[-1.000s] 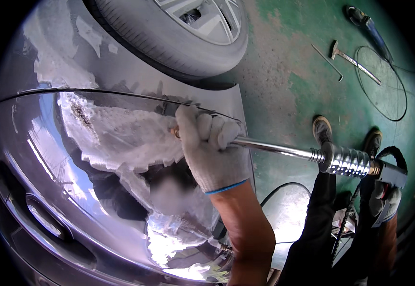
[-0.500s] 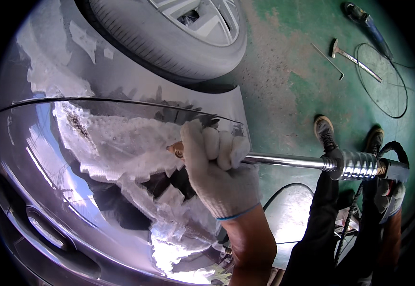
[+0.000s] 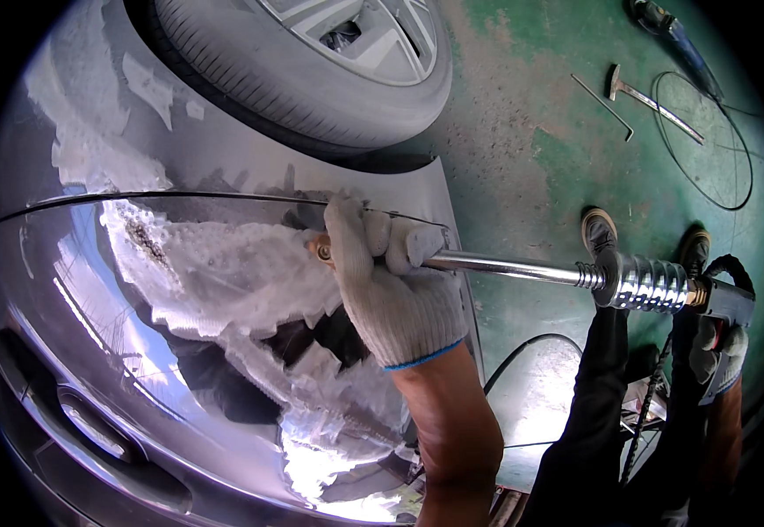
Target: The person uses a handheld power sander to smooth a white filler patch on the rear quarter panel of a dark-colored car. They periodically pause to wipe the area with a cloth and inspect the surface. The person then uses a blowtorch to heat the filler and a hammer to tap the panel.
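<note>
A gloved fist, my left hand (image 3: 404,299), is wrapped around the front of a slide-hammer dent puller (image 3: 514,267). Its copper-coloured tip (image 3: 321,250) pokes out left of the fist, over the sanded, bare patch (image 3: 224,277) of a dark car panel; whether it touches the metal I cannot tell. From the fist the chrome rod runs right to a ribbed sliding weight (image 3: 645,283). Behind that weight, my gloved right hand (image 3: 723,356) closes on the grey pistol handle (image 3: 726,300), where a black cable loops off.
A wheel (image 3: 312,79) stands at the panel's far side. On the green floor lie a hammer (image 3: 659,105), a bent rod (image 3: 603,107) and a blue power tool (image 3: 685,53) with a looped cord. My shoes (image 3: 600,233) and dark-trousered legs are at right. A door handle (image 3: 97,426) sits lower left.
The left fist and the puller's front end have shifted slightly left and away from me. The weight has also moved a little left. Both hands keep their hold.
</note>
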A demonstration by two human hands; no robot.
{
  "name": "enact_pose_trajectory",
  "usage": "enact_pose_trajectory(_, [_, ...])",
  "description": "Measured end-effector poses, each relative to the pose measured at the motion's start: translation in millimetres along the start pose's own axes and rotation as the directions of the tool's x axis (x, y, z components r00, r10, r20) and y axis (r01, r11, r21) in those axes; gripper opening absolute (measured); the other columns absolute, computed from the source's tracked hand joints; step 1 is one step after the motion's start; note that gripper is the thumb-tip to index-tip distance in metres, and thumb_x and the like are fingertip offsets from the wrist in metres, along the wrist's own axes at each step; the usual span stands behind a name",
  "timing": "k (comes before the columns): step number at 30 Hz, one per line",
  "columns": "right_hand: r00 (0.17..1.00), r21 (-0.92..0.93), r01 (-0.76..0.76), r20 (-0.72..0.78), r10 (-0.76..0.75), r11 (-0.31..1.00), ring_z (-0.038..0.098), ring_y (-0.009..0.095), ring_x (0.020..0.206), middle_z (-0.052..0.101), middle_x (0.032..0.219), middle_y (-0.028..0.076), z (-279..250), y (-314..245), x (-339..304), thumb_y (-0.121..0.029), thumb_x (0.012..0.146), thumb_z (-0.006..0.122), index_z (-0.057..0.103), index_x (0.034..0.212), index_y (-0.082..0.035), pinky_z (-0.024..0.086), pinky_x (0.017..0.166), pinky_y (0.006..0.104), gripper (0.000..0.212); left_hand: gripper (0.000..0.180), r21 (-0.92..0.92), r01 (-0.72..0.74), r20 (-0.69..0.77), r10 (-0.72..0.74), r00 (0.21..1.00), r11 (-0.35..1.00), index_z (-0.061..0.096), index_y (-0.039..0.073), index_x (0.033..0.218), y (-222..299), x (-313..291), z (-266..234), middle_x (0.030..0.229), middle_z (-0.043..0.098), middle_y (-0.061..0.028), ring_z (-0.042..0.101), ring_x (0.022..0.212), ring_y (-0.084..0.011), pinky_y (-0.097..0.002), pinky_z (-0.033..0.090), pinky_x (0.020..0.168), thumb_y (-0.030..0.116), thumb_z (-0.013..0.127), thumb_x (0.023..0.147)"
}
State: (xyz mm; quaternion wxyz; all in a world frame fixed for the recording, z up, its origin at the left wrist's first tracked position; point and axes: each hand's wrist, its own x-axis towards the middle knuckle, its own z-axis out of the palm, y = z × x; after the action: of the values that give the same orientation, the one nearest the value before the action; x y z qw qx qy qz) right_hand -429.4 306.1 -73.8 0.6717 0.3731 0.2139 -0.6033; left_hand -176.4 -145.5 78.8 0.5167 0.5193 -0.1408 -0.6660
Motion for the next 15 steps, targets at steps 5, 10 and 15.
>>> enact_pose_trajectory(5, [0.998, -0.058, -0.010, 0.062, 0.014, 0.998, 0.067, 0.033, 0.058, 0.069, 0.091, 0.025, 4, 3, -1, -0.014, 0.076, 0.067, 0.056, 0.124, 0.010, 0.059, 0.051, 0.0425, 0.055, 0.014, 0.166, -0.080, -0.047, 0.089, 0.995, 0.983, 0.055, 0.015, 0.096, -4, -3, 3, 0.071, 0.031, 0.0072, 0.029, 0.058, -0.0048, -0.0217, 0.035, 0.052, 0.021, 0.064, 0.106])
enact_pose_trajectory(10, [0.997, 0.010, 0.066, -0.044, -0.066, 0.998, 0.070, 0.031, 0.063, 0.072, 0.109, 0.025, 7, 8, -5, -0.016, 0.079, 0.067, 0.050, 0.140, 0.007, 0.061, 0.054, 0.0397, 0.067, 0.023, 0.217, -0.145, -0.031, 0.155, 0.987, 0.965, 0.061, 0.009, 0.110, -11, -6, 0, 0.082, 0.047, 0.0020, 0.040, 0.065, -0.0078, -0.0235, 0.044, 0.056, 0.031, 0.060, 0.108])
enact_pose_trajectory(15, [0.996, 0.037, 0.019, 0.084, -0.022, 0.999, 0.073, 0.036, 0.067, 0.069, 0.123, 0.030, 28, 4, 8, -0.006, 0.078, 0.064, 0.042, 0.148, 0.009, 0.064, 0.057, 0.0426, 0.075, 0.039, 0.505, -0.322, 0.258, 0.216, 0.942, 0.801, 0.059, 0.002, 0.129, -94, -49, -38, 0.101, 0.063, -0.0094, 0.066, 0.097, -0.0218, -0.0427, 0.058, 0.090, 0.035, 0.055, 0.108])
